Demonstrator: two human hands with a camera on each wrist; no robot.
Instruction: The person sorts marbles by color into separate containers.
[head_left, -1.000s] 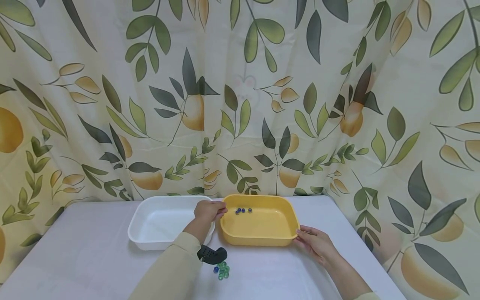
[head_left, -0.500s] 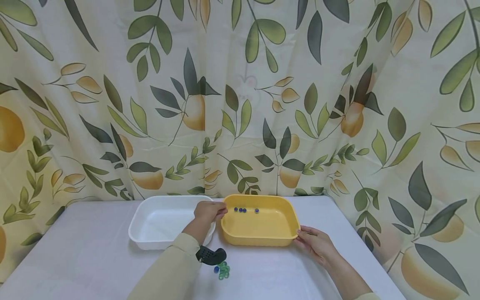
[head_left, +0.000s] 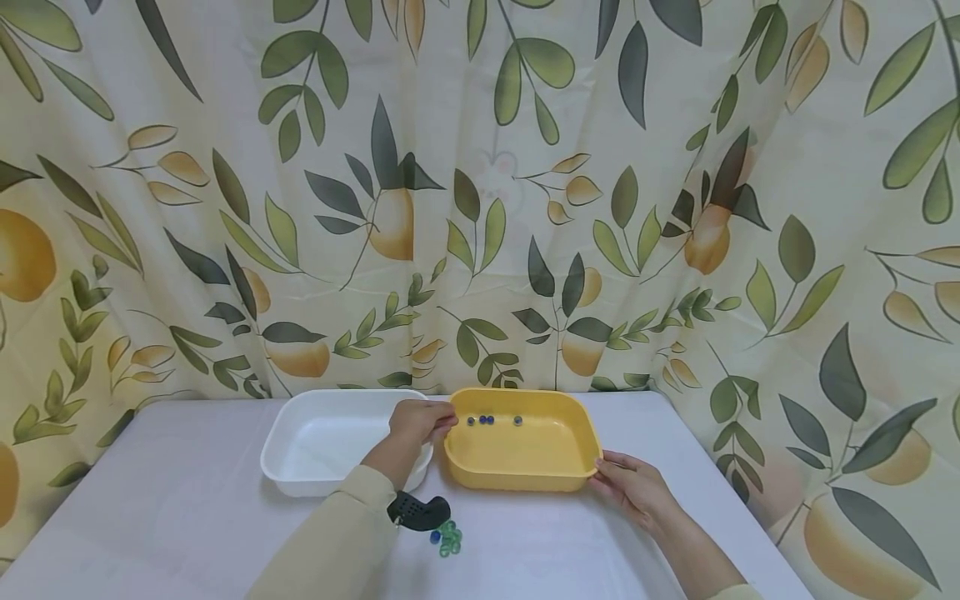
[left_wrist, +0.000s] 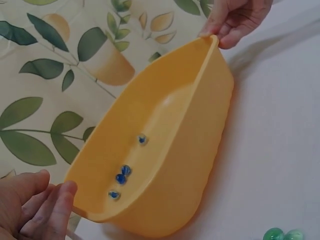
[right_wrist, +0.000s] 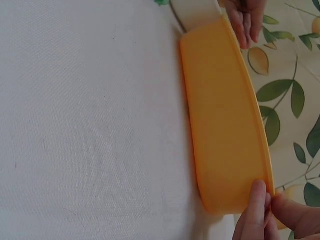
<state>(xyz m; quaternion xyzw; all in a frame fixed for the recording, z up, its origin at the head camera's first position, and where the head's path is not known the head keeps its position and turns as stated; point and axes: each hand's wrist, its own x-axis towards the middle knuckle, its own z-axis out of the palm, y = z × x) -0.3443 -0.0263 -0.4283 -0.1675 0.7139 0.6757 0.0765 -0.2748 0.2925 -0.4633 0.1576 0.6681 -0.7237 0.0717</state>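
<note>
A yellow tray (head_left: 517,479) sits on the table with several blue marbles (head_left: 487,420) inside, near its back left. My left hand (head_left: 416,421) grips its left rim between thumb and fingers; in the left wrist view those fingers (left_wrist: 64,197) are at the rim's corner. At the opposite end, my right hand (head_left: 637,485) pinches the front right corner of the rim, its thumb (right_wrist: 292,212) on one side and fingers on the other. One marble lies apart to the right of the others.
Left of the yellow tray stands a white tray (head_left: 300,483), partly behind my left arm. Several green marbles (head_left: 450,542) and a blue marble (head_left: 435,537) lie on the white table (head_left: 540,550) near my left wrist's black strap (head_left: 418,511). A leaf-patterned curtain (head_left: 480,208) hangs behind.
The blue marbles have rolled inside the yellow tray: one has gone right, away from the others, and another has separated to the left. Both hands keep their hold on the rim.
</note>
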